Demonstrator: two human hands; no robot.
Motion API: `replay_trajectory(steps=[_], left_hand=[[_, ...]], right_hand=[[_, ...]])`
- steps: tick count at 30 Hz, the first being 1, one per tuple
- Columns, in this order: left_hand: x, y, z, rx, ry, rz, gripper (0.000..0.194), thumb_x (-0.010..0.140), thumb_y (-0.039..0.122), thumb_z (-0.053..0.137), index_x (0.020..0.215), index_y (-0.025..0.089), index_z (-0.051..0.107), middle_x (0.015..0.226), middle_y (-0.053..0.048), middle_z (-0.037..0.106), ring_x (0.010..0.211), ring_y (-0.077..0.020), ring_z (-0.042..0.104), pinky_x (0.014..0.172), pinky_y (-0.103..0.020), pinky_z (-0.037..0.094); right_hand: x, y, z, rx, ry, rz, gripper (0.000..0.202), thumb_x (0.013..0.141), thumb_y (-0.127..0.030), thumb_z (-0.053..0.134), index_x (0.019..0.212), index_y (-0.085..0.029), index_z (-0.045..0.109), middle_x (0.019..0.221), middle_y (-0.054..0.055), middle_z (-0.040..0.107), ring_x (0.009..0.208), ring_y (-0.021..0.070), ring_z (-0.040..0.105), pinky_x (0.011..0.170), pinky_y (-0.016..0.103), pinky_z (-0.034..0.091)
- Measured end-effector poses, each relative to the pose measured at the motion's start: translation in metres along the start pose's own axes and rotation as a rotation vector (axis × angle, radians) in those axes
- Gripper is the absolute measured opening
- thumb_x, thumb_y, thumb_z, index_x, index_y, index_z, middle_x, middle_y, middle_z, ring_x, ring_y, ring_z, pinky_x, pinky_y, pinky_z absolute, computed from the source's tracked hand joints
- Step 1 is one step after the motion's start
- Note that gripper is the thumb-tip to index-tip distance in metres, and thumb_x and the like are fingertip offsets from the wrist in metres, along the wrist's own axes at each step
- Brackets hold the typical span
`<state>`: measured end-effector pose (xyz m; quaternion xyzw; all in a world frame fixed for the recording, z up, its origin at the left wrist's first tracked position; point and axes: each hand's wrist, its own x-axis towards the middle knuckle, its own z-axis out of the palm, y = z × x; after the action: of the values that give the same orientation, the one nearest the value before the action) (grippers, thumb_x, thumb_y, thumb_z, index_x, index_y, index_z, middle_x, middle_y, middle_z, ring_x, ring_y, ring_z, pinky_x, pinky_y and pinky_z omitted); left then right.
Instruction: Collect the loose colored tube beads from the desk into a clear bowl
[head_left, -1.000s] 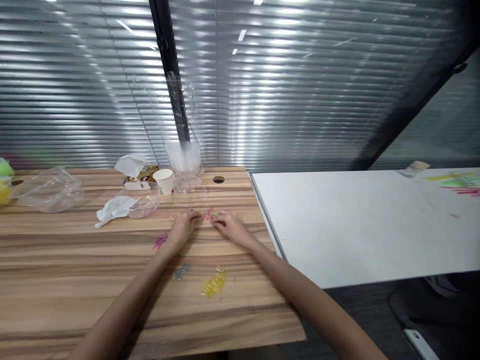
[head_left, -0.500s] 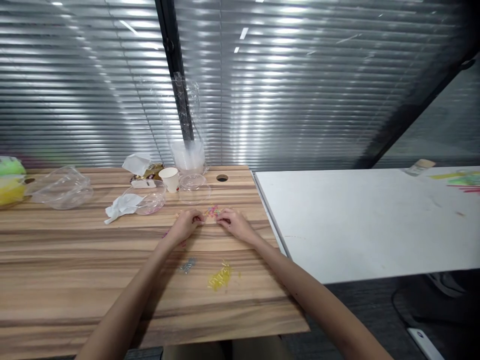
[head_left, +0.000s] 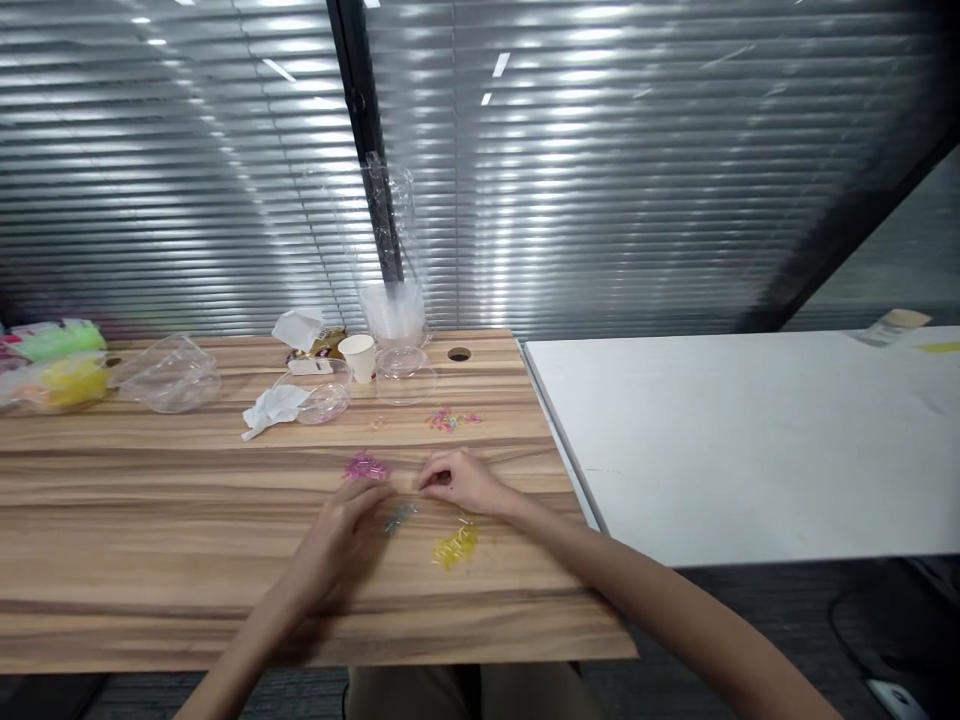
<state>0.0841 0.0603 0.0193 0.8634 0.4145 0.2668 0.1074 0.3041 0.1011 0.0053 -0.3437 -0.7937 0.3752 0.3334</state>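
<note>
My two hands face each other low over the worktop (head_left: 187, 540), fingertips near one another with a narrow gap between. The small grey pieces (head_left: 400, 517) lie just on my side of that gap, a loose streak slanting from near-left up towards far-right, so its far end points roughly at my right fingertips and its near end sits beside my left fingers. My left hand (head_left: 346, 515) is slightly the nearer to them, though there is little in it. That hand reaches forward with its fingers stretched low and flattish, right at the near edge of the purple pieces (head_left: 367, 466); it is blurred, and I cannot tell how far open its grip is or whether it has hold of anything. My right hand (head_left: 465, 484) comes in from the side, forefinger and thumb curled close together in a small ring, the tips towards the left hand; whether they quite meet, or pinch something tiny, I cannot tell. The yellow pieces (head_left: 457, 546) lie nearer my body, below the right hand and apart from its fingers. Beyond both hands is the mixed pink heap (head_left: 442, 421), well clear of my fingertips, and farther off stand a paper cup (head_left: 358, 358) and, beside it, a clear plastic lid (head_left: 406, 388).
</note>
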Motion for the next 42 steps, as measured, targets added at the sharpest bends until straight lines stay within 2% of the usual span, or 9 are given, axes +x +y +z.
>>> replay_trajectory(steps=[2,6,12,20,24,27,34,38,42], left_hand=[[-0.01,-0.009,0.003,0.043,0.059,0.014,0.025,0.089,0.02,0.045,0.109,0.019,0.06,0.109,-0.009,0.063,0.1,-0.0208,0.058,0.085,-0.034,0.048],[-0.014,-0.017,0.012,0.068,0.08,0.053,0.027,0.089,0.018,0.043,0.111,0.018,0.058,0.11,-0.01,0.064,0.102,-0.0204,0.059,0.087,-0.034,0.048],[-0.011,-0.013,0.014,0.021,0.04,0.014,0.028,0.089,0.019,0.042,0.112,0.019,0.059,0.114,-0.009,0.062,0.104,-0.0206,0.058,0.09,-0.035,0.048],[-0.018,0.009,0.007,-0.11,-0.06,-0.06,0.033,0.091,0.015,0.038,0.118,0.024,0.055,0.117,-0.007,0.06,0.111,-0.0191,0.053,0.096,-0.035,0.043],[-0.019,0.023,0.007,-0.116,-0.067,-0.146,0.033,0.092,0.022,0.04,0.122,0.021,0.052,0.121,-0.008,0.058,0.114,-0.0195,0.051,0.099,-0.036,0.042],[-0.016,0.032,0.011,-0.132,-0.105,-0.16,0.035,0.092,0.026,0.042,0.126,0.022,0.05,0.128,-0.008,0.054,0.119,-0.0195,0.047,0.103,-0.037,0.039],[-0.006,0.038,0.022,-0.195,-0.037,-0.198,0.027,0.089,0.027,0.05,0.109,0.02,0.066,0.115,-0.008,0.065,0.11,-0.0209,0.055,0.098,-0.039,0.043],[0.0,0.04,0.026,-0.271,0.018,-0.258,0.02,0.084,0.023,0.055,0.095,0.019,0.071,0.101,-0.007,0.069,0.097,-0.0194,0.061,0.089,-0.034,0.047],[0.008,0.045,0.033,-0.309,0.038,-0.241,0.015,0.081,0.02,0.058,0.086,0.018,0.071,0.095,-0.006,0.07,0.09,-0.0183,0.062,0.085,-0.031,0.047]], right_hand=[[-0.001,-0.008,0.005,0.048,-0.045,0.009,0.011,0.075,-0.008,0.064,0.081,-0.014,0.072,0.079,0.003,0.07,0.071,0.0138,0.062,0.067,0.022,0.047],[-0.002,-0.014,0.007,0.157,-0.133,0.014,0.01,0.075,-0.011,0.065,0.083,-0.013,0.071,0.08,0.004,0.07,0.07,0.0138,0.062,0.065,0.022,0.047],[-0.001,0.003,0.005,0.221,-0.053,0.038,0.013,0.078,-0.02,0.064,0.087,-0.014,0.072,0.084,0.005,0.071,0.074,0.0155,0.064,0.069,0.025,0.048],[-0.003,0.007,0.007,0.217,-0.031,0.046,0.014,0.08,-0.025,0.061,0.084,-0.017,0.072,0.084,0.004,0.071,0.076,0.0163,0.065,0.069,0.025,0.049],[-0.006,0.002,0.007,0.236,-0.024,0.06,0.016,0.081,-0.027,0.06,0.085,-0.017,0.072,0.087,0.005,0.071,0.077,0.0172,0.064,0.072,0.027,0.049],[-0.007,0.001,0.006,0.221,0.042,0.069,0.021,0.084,-0.031,0.055,0.086,-0.016,0.07,0.083,0.005,0.071,0.074,0.0168,0.063,0.068,0.026,0.048],[-0.008,0.008,-0.002,0.166,0.231,0.1,0.031,0.087,-0.038,0.048,0.08,-0.014,0.067,0.067,0.005,0.066,0.063,0.0168,0.06,0.063,0.026,0.045],[-0.008,0.007,-0.005,0.19,0.235,0.105,0.034,0.086,-0.042,0.048,0.077,-0.014,0.065,0.065,0.004,0.064,0.061,0.0163,0.059,0.061,0.027,0.045],[-0.008,0.004,-0.007,0.256,0.221,0.11,0.036,0.084,-0.047,0.05,0.072,-0.015,0.062,0.064,0.004,0.062,0.059,0.0154,0.057,0.059,0.026,0.045]])
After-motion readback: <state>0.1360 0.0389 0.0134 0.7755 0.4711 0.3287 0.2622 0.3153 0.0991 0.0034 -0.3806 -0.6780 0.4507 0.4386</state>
